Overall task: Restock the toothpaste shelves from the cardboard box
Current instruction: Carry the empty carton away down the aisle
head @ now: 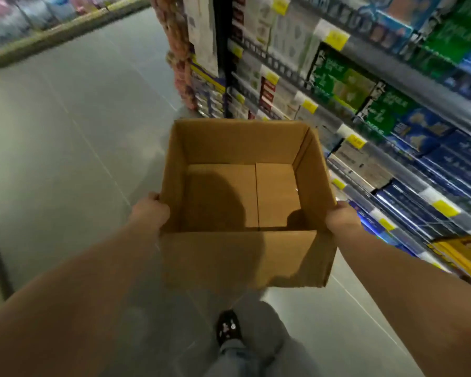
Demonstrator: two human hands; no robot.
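Observation:
A brown cardboard box [245,257] is held in the air in front of me, top open, and its inside shows only bare cardboard. My left hand [150,210] grips the box's left wall near the front corner. My right hand [341,217] grips its right wall, fingers hidden behind the cardboard. The toothpaste shelves [378,137] run along the right, filled with green, blue and white cartons behind yellow price tags.
Grey tiled aisle floor [65,131] stretches ahead and to the left. Another shelf row [38,28] lines the far left. A display of red and purple packs [185,63] stands at the shelf end ahead. My leg and dark shoe [229,326] are below the box.

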